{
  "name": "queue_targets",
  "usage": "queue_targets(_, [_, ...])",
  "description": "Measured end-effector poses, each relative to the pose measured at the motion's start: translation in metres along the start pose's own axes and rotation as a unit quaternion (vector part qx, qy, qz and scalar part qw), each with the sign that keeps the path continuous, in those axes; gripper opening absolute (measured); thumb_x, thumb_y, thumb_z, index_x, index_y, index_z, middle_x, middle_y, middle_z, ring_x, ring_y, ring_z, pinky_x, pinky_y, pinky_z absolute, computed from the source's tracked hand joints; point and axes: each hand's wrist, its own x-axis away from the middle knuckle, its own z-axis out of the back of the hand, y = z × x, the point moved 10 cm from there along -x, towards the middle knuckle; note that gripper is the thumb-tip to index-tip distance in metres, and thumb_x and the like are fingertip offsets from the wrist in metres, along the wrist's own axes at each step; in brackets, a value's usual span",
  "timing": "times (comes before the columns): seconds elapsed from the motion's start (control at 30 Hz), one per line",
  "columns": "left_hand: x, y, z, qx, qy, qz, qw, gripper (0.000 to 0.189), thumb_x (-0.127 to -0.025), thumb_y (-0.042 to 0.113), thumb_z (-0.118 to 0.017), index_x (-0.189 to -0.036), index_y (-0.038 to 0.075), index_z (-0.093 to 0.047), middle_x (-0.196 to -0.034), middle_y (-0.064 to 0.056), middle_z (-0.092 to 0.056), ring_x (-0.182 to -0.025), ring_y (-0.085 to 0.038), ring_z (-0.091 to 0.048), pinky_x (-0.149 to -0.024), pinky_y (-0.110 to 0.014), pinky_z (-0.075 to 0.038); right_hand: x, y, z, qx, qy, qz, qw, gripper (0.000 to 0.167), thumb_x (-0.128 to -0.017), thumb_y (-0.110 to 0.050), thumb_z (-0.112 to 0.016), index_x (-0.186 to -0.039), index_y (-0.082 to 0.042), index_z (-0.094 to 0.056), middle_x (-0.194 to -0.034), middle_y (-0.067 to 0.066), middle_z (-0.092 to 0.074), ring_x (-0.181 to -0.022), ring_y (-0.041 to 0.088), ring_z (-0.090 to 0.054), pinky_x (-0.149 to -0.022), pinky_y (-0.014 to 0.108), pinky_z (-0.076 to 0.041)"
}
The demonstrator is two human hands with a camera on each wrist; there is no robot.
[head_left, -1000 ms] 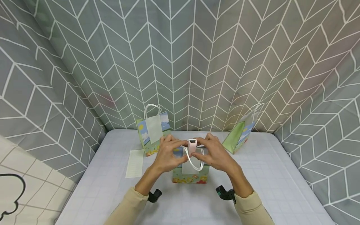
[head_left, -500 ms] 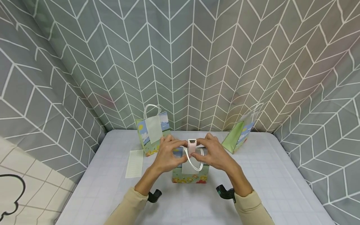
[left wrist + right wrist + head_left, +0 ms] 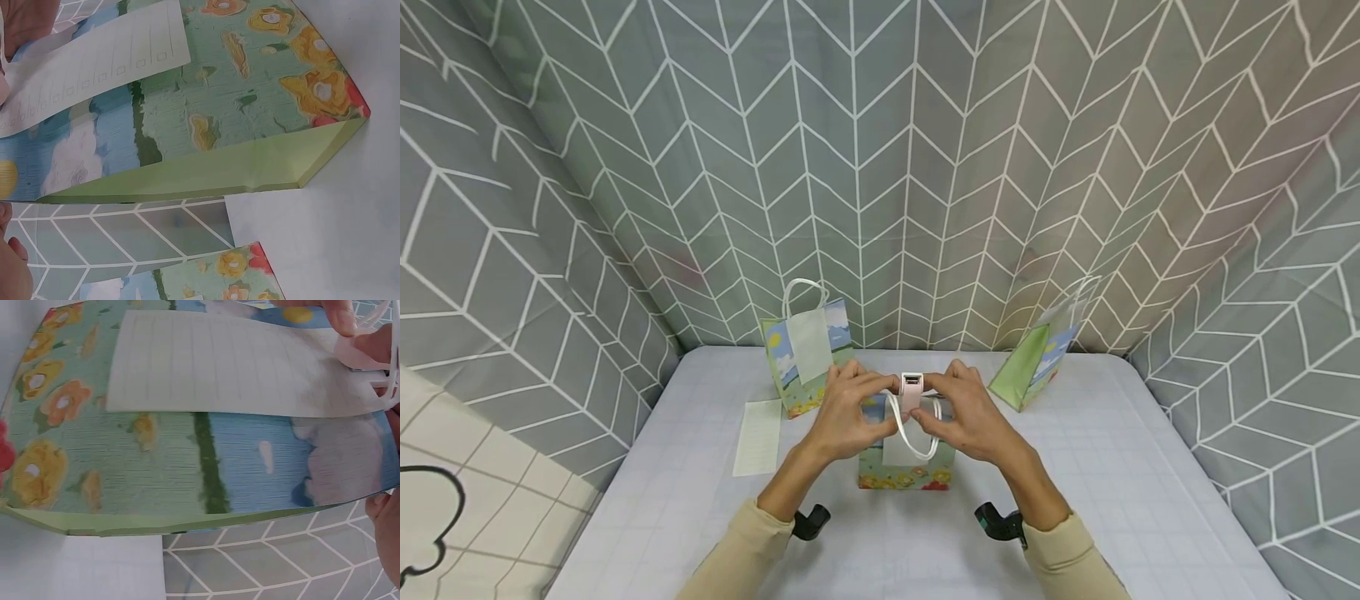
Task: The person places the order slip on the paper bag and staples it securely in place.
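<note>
Both hands meet over the top edge of a flowered paper gift bag (image 3: 910,477) standing on the table. Between them is a small pink and white stapler (image 3: 912,393), its end facing me. My left hand (image 3: 847,414) pinches the stapler from the left, with forefinger above and thumb below. My right hand (image 3: 973,414) pinches it from the right in the same way. A lined paper slip (image 3: 237,362) lies against the bag's front, its upper end under the stapler. The bag's white handle (image 3: 917,450) hangs forward below the thumbs.
Another flowered gift bag (image 3: 842,329) with a paper slip on it stands behind the left hand. A third gift bag (image 3: 1033,367), turned sideways, stands at back right. A loose lined slip (image 3: 758,437) lies on the table at left. A patterned curtain (image 3: 895,167) hangs behind.
Almost nothing differs. Hands, stapler and bag keep their places, with only a tiny shift across the picture.
</note>
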Motion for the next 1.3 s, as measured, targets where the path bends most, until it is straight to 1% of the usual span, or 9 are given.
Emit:
queue_targets(0.13, [-0.001,0.003,0.001,-0.012,0.003,-0.009,0.9999,0.036,-0.076,0.035,-0.083,-0.109,0.022,-0.077,-0.097,0.010,-0.074,-0.079,-0.011,-0.036,-0.077,-0.036,-0.021,0.001,-0.002,0.001,-0.005,0.018,0.016,0.9997,0.028,-0.088,-0.031,-0.076,-0.112,-0.017,-0.072,-0.082,-0.012,-0.050,-0.074,0.005,-0.030,-0.073,0.031,-0.025])
queue_targets(0.3, [0.000,0.004,0.003,-0.007,0.009,-0.015,0.9998,0.035,-0.076,0.030,-0.083,-0.109,0.019,-0.078,-0.096,0.009,-0.074,-0.079,-0.011,-0.037,-0.077,-0.037,-0.021,0.000,-0.005,0.000,-0.005,0.028,0.034,0.9990,0.027,-0.088,-0.028,-0.076,-0.112,-0.015,-0.072,-0.086,-0.010,-0.060,-0.076,0.004,-0.033,-0.074,0.031,-0.025])
queue_targets(0.43, [0.000,0.003,0.004,0.000,0.009,-0.014,0.9999,0.036,-0.076,0.027,-0.083,-0.110,0.017,-0.078,-0.097,0.008,-0.075,-0.079,-0.011,-0.037,-0.078,-0.038,-0.022,0.000,-0.006,0.001,-0.002,0.028,0.039,0.9989,0.029,-0.088,-0.027,-0.077,-0.113,-0.014,-0.073,-0.089,-0.008,-0.062,-0.077,0.005,-0.036,-0.075,0.032,-0.026])
queue_targets(0.6, [0.001,0.001,0.004,0.004,0.008,-0.011,0.9999,0.035,-0.076,0.026,-0.083,-0.110,0.019,-0.078,-0.098,0.009,-0.075,-0.080,-0.011,-0.037,-0.078,-0.038,-0.021,-0.002,-0.005,0.002,0.001,0.023,0.030,0.9993,0.029,-0.086,-0.028,-0.078,-0.111,-0.014,-0.073,-0.089,-0.008,-0.064,-0.078,0.006,-0.038,-0.076,0.033,-0.027])
queue_targets(0.83, [0.003,-0.002,0.003,0.026,0.009,-0.004,0.9996,0.040,-0.076,0.031,-0.086,-0.113,0.021,-0.077,-0.102,0.010,-0.074,-0.081,-0.010,-0.037,-0.079,-0.038,-0.021,-0.003,-0.001,0.003,0.004,0.021,0.005,0.9998,0.032,-0.080,-0.031,-0.081,-0.107,-0.016,-0.074,-0.086,-0.005,-0.058,-0.075,0.005,-0.032,-0.074,0.034,-0.024])
queue_targets(0.93, [0.004,-0.002,0.002,0.035,0.006,0.001,0.9994,0.042,-0.076,0.033,-0.086,-0.115,0.022,-0.076,-0.105,0.010,-0.074,-0.081,-0.010,-0.038,-0.079,-0.038,-0.021,-0.002,0.000,0.005,-0.002,0.020,-0.002,0.9998,0.035,-0.079,-0.033,-0.081,-0.110,-0.018,-0.074,-0.087,-0.002,-0.060,-0.076,0.005,-0.031,-0.072,0.035,-0.023])
queue_targets(1.03, [0.005,-0.004,0.001,0.042,0.001,0.008,0.9991,0.043,-0.075,0.035,-0.086,-0.116,0.023,-0.075,-0.107,0.010,-0.074,-0.083,-0.010,-0.039,-0.080,-0.038,-0.021,-0.002,0.000,0.005,-0.006,0.019,-0.004,0.9998,0.037,-0.079,-0.034,-0.080,-0.112,-0.019,-0.074,-0.089,-0.005,-0.061,-0.077,0.005,-0.032,-0.072,0.036,-0.023])
queue_targets(1.17, [0.006,-0.005,0.002,0.049,-0.002,0.011,0.9988,0.047,-0.076,0.036,-0.088,-0.118,0.022,-0.074,-0.108,0.009,-0.074,-0.085,-0.010,-0.042,-0.082,-0.039,-0.023,-0.002,0.002,0.005,-0.015,0.021,-0.010,0.9996,0.038,-0.079,-0.034,-0.080,-0.114,-0.020,-0.074,-0.090,-0.010,-0.059,-0.079,0.005,-0.034,-0.074,0.038,-0.025])
queue_targets(1.3, [0.009,-0.008,0.003,0.059,-0.001,0.015,0.9982,0.050,-0.077,0.033,-0.088,-0.123,0.019,-0.072,-0.106,0.010,-0.074,-0.088,-0.010,-0.046,-0.085,-0.041,-0.025,-0.001,0.004,0.006,-0.038,0.028,-0.014,0.9988,0.039,-0.081,-0.031,-0.080,-0.117,-0.019,-0.073,-0.087,-0.008,-0.054,-0.079,0.009,-0.036,-0.075,0.040,-0.024])
